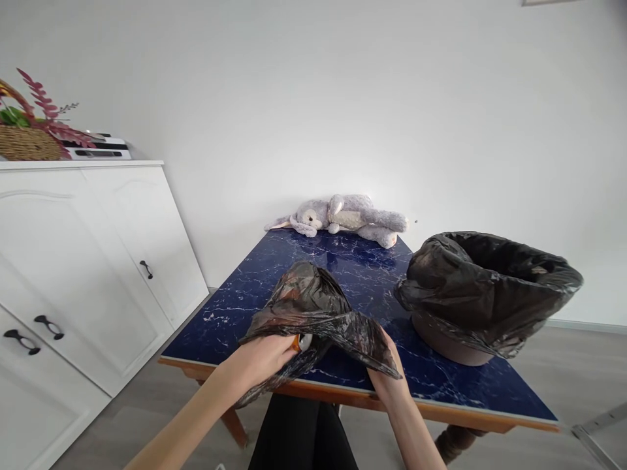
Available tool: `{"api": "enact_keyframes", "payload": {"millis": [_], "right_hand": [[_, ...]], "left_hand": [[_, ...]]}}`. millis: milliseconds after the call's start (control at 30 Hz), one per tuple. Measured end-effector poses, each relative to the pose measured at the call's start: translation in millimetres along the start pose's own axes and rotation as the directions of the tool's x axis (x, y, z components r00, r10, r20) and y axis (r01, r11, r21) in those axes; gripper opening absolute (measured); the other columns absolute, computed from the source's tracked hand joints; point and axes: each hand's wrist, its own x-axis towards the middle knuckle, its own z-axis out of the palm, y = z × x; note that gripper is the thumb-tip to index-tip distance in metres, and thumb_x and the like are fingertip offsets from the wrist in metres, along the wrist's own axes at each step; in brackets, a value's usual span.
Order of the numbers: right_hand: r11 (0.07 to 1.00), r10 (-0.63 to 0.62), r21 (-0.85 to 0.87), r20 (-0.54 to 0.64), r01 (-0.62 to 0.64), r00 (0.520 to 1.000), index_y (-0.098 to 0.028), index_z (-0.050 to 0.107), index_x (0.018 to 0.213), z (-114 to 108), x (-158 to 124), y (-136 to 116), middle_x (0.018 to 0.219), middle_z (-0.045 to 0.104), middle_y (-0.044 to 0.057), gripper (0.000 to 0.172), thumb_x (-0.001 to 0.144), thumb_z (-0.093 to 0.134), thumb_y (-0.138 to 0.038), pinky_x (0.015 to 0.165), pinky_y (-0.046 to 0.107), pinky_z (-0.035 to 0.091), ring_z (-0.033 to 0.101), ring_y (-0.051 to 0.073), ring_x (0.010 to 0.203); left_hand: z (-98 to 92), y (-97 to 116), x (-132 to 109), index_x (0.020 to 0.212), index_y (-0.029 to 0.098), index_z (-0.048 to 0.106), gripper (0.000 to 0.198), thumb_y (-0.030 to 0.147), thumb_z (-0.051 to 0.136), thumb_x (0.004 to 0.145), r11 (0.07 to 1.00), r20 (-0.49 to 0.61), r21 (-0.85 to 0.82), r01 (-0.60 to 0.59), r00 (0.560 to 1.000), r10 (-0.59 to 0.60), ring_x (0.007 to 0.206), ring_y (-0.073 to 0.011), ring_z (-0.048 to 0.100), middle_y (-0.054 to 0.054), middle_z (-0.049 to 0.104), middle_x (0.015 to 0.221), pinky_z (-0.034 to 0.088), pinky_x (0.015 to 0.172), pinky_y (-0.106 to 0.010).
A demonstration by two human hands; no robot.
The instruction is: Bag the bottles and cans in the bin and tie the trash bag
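A thin black plastic bag (313, 303) lies crumpled over the near middle of the blue marble-patterned table (235, 307), part of it hanging past the front edge. My left hand (262, 359) reaches into its opening, fingers mostly hidden by the film. By the left thumb, a small orange and silvery shiny thing (300, 342) shows; its kind cannot be made out. Reddish patches show through the plastic. My right hand (389, 369) is closed on the bag's right edge, with film covering most of its fingers.
At the right stands a brown bin (450, 343) lined with another black bag (455, 294). A grey plush rabbit (343, 215) lies at the table's back against the wall. On the left is a white cabinet (98, 248) bearing a wicker basket (29, 142). Metal legs (600, 434) show lower right.
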Motion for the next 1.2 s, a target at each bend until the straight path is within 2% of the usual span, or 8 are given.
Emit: {"api": "enact_keyframes", "payload": {"millis": [133, 233, 300, 433, 600, 800, 1067, 1200], "right_hand": [[0.996, -0.056, 0.066, -0.101, 0.063, 0.993, -0.031, 0.081, 0.097, -11.0, 4.1, 14.0, 0.099, 0.082, 0.004, 0.032, 0.075, 0.084, -0.054, 0.092, 0.043, 0.063, 0.076, 0.027, 0.096], [0.993, -0.072, 0.084, -0.133, 0.083, 0.989, -0.032, 0.079, 0.093, -15.4, 6.7, 22.4, 0.095, 0.082, 0.004, 0.020, 0.078, 0.082, -0.044, 0.094, 0.048, 0.062, 0.076, 0.028, 0.095], [0.993, -0.071, 0.085, -0.130, 0.083, 0.989, -0.031, 0.079, 0.092, -16.1, 7.1, 25.0, 0.097, 0.082, 0.005, 0.017, 0.078, 0.082, -0.039, 0.095, 0.050, 0.062, 0.076, 0.029, 0.096], [0.993, -0.068, 0.085, -0.112, 0.078, 0.991, -0.030, 0.080, 0.096, -16.0, 5.6, 27.2, 0.105, 0.082, 0.007, 0.020, 0.077, 0.084, -0.036, 0.093, 0.052, 0.063, 0.076, 0.031, 0.099], [0.992, -0.070, 0.099, -0.127, 0.083, 0.989, -0.031, 0.080, 0.099, -19.1, 6.1, 32.1, 0.103, 0.083, 0.007, 0.025, 0.075, 0.086, -0.039, 0.095, 0.053, 0.062, 0.077, 0.030, 0.099], [0.991, -0.056, 0.113, -0.129, 0.070, 0.990, -0.030, 0.080, 0.099, -23.4, 6.6, 35.4, 0.107, 0.083, 0.008, 0.032, 0.070, 0.090, -0.039, 0.101, 0.056, 0.060, 0.076, 0.032, 0.105], [0.993, -0.044, 0.102, -0.124, 0.056, 0.991, -0.031, 0.080, 0.107, -25.7, 6.8, 34.6, 0.110, 0.083, 0.007, 0.037, 0.073, 0.090, -0.043, 0.105, 0.055, 0.059, 0.076, 0.031, 0.108], [0.996, -0.019, 0.089, -0.101, 0.028, 0.995, -0.032, 0.080, 0.113, -25.3, 4.8, 31.4, 0.121, 0.082, 0.009, 0.041, 0.076, 0.091, -0.044, 0.107, 0.056, 0.057, 0.074, 0.033, 0.116]], "left_hand": [[-61.0, 39.8, -27.5, 0.146, 0.041, 0.063, 0.069, 0.052, 0.091, 0.083, 0.911, 0.240, -0.409, -0.042, 0.959, 0.152, 0.124, -0.0293, 0.076, -0.006, 0.074, 0.141, 0.064, 0.099, -0.035], [-98.9, 40.6, -42.5, 0.148, 0.038, 0.062, 0.070, 0.062, 0.084, 0.087, 0.833, 0.032, -0.551, 0.044, 0.999, -0.031, 0.124, -0.0337, 0.075, -0.011, 0.072, 0.144, 0.068, 0.096, -0.041], [-108.9, 18.3, -43.1, 0.144, 0.036, 0.064, 0.070, 0.062, 0.087, 0.084, 0.833, -0.221, -0.532, 0.155, 0.924, -0.313, 0.122, -0.0347, 0.076, -0.010, 0.072, 0.143, 0.071, 0.088, -0.041], [-86.2, -63.6, -25.5, 0.137, 0.030, 0.063, 0.071, 0.055, 0.091, 0.076, 0.763, -0.490, -0.589, 0.267, 0.632, -0.600, 0.132, -0.0329, 0.070, -0.008, 0.071, 0.142, 0.062, 0.110, -0.047], [-21.7, -159.2, -4.0, 0.130, 0.022, 0.061, 0.073, 0.055, 0.089, 0.072, 0.678, -0.370, -0.586, 0.444, 0.598, -0.711, 0.121, -0.0299, 0.074, -0.013, 0.075, 0.131, 0.062, 0.104, -0.046], [8.5, -198.8, 24.8, 0.123, 0.021, 0.059, 0.066, 0.053, 0.087, 0.073, 0.686, -0.382, -0.492, 0.537, 0.575, -0.724, 0.115, -0.0318, 0.072, -0.014, 0.074, 0.127, 0.061, 0.098, -0.045], [-5.1, -161.1, 20.3, 0.129, 0.015, 0.049, 0.069, 0.045, 0.083, 0.078, 0.797, -0.560, -0.353, 0.489, 0.572, -0.599, 0.145, -0.0451, 0.046, -0.025, 0.053, 0.142, 0.034, 0.124, -0.066], [-18.3, -71.1, -21.9, 0.113, 0.023, 0.059, 0.022, 0.041, 0.060, 0.101, 0.923, -0.495, -0.288, 0.256, 0.785, -0.372, 0.108, -0.0257, 0.068, -0.009, 0.067, 0.112, 0.057, 0.103, -0.043]]}}
